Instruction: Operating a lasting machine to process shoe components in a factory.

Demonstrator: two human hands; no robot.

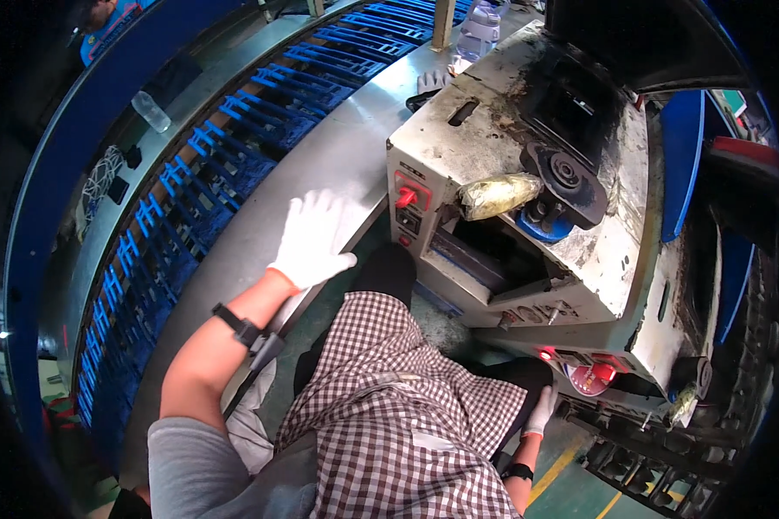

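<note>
My left hand [310, 238], in a white glove with an orange cuff, rests palm down on the metal ledge [268, 208] at my left. Its fingers are stretched out and the thumb points right; nothing is in it. Low on the right, my right hand [542, 412], also gloved in white, lies along the side of my right knee. It looks flat and holds nothing visible, though part of its fingers is hard to make out. A brown-and-white checked apron [389, 389] covers my lap.
A worn white machine [502, 112] with a red switch [407, 197] stands ahead right, a yellowish wrapped bundle [498, 195] on it. Left of the ledge curves a conveyor with blue bars [225, 164]. Beyond are a clear bottle [151, 112], a cable coil [102, 182] and another person [104, 26].
</note>
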